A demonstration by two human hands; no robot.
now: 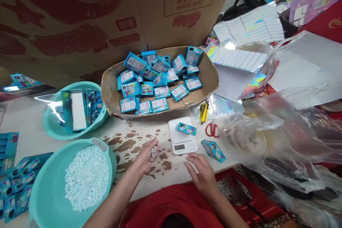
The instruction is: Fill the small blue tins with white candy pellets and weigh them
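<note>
My left hand (148, 152) is closed around a few small pale candies (154, 149), over the stained table left of the scale. My right hand (200, 172) has its fingers apart and holds nothing, just below the white scale (177, 146). A blue box (186, 129) lies on the scale's plate. Another blue box (213, 150) rests on the table to the right of the scale. At lower left, a turquoise basin (48, 185) holds a heap of pale blue candies (87, 178).
Behind the scale is a cardboard tray (114, 103) of blue boxes. A second turquoise basin (52, 128) stands at left. Red scissors (212, 130) and a yellow cutter (205, 112) lie right of the scale. Clear plastic bags (267, 142) cover the right side.
</note>
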